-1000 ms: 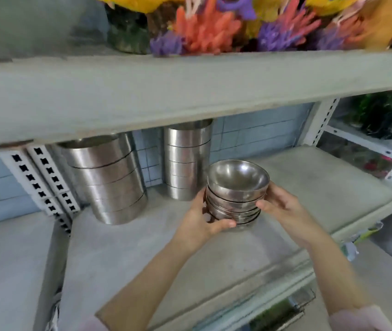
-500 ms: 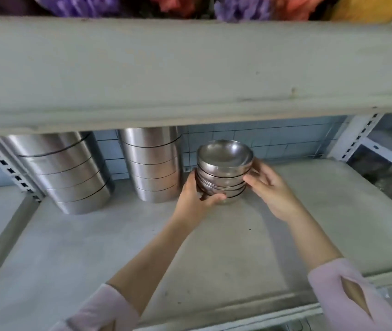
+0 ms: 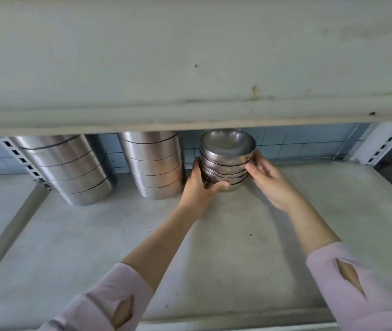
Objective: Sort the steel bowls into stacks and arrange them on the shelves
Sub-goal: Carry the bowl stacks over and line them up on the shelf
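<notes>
The left hand and the right hand hold the stack of small steel bowls from both sides, fingers curled round it, near the back edge of the shelf; it sits just beside the middle stack of bigger bowls; the top bowl looks tipped, so it could slide off if a hand lets go too fast; the stack might also bump its neighbour or the board above; the shelf is grey and rough; blue tiles lie behind.
</notes>
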Available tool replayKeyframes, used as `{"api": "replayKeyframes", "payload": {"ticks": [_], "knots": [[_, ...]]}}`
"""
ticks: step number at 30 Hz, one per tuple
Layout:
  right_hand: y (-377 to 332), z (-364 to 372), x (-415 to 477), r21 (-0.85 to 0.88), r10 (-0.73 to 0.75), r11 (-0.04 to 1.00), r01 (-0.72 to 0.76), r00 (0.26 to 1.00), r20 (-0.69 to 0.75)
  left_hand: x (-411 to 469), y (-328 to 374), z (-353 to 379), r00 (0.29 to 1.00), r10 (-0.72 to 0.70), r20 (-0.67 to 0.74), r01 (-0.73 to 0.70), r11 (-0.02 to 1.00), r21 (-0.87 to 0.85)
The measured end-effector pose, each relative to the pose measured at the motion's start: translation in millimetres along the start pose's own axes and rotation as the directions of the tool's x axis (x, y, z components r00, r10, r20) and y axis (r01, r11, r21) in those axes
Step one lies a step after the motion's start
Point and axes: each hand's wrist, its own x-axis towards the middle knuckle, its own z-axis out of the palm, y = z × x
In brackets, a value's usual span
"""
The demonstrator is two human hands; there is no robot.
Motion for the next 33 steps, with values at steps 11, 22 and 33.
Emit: {"api": "replayKeyframes", "payload": {"ticks": [11, 22, 33], "knots": [[-14, 31, -50, -0.173, -0.030, 0.984, -0.032, 0.938, -0.345, -36, 8, -31, 0.992, -0.122, 0.015, 0.110, 0.934, 0.341], [-56, 251, -133, -0.762, -0.441, 0.581, 0.285, 0.897, 0.000, -242, 19, -267, 0.984, 0.158, -0.084, -0.037, 0.638, 0.769], [-74, 567, -154, -0.563, -0.528, 0.484, 0.670, 0.736, 0.423, -485, 7, -500, 0.750, 0.213, -0.627, 0.374, 0.645, 0.666]]}}
